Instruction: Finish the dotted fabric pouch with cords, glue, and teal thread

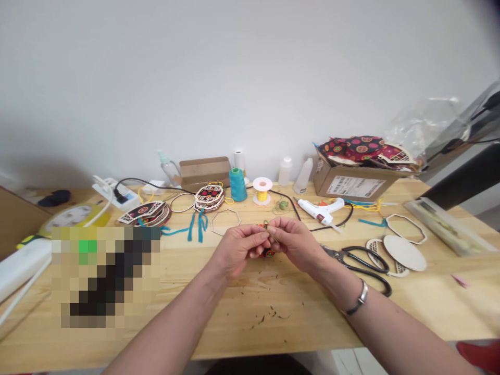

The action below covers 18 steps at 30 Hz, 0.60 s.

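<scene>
Pinching greenish cord [266,223], both hands [237,249] [294,242]; patterned piece [267,253] obscured

Clock centred where left hand [237,247] and right hand [295,242] meet, 12 toward the wall; 6 is open, bare table [226,325] between the forearms [183,307], only flat dark scraps [262,319] there; 9 passable, bare wood up to the pixelated patch [105,278]; 12 blocked by yellow spool [262,196], 11 by tall teal thread cone [238,186]; 2 has glue gun [313,210]; scissors [340,254] at 3; flat octagonal frame [226,210] at 10, low.
</scene>
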### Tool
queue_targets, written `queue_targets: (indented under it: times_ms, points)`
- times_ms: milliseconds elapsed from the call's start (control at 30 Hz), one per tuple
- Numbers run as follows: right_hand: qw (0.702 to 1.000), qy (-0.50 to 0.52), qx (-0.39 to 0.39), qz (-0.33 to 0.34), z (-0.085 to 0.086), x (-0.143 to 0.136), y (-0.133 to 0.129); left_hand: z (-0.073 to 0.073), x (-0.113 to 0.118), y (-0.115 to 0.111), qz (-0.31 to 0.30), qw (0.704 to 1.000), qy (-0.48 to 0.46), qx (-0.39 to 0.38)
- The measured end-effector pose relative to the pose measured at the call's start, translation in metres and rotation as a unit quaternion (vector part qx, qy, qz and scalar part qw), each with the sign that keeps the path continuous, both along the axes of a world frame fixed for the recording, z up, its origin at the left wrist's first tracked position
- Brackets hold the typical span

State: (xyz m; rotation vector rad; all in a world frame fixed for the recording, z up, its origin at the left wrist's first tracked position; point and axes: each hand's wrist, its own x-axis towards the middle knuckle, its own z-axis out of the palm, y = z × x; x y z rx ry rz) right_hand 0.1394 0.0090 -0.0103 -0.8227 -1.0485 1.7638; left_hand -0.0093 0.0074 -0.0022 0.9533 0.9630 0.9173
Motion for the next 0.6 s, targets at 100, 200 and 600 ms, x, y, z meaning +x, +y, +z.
queue_targets:
  times_ms: [100, 200, 600]
  points:
    - [1.000, 0.000, 0.001, 0.000, 0.0006, -0.0001, 0.0002, 0.0009, 0.0004, -0.0004, 0.006, 1.000, 0.008, 0.005]
    - [1.000, -0.009, 0.003, -0.005, 0.0016, -0.0008, 0.0004, 0.0011, 0.0007, -0.0006, 0.019, 0.999, 0.024, 0.011]
    - [0.993, -0.119, 0.018, -0.009, 0.0077, 0.0027, 0.0027, 0.0033, -0.0017, 0.0008, 0.080, 0.994, 0.051, 0.048]
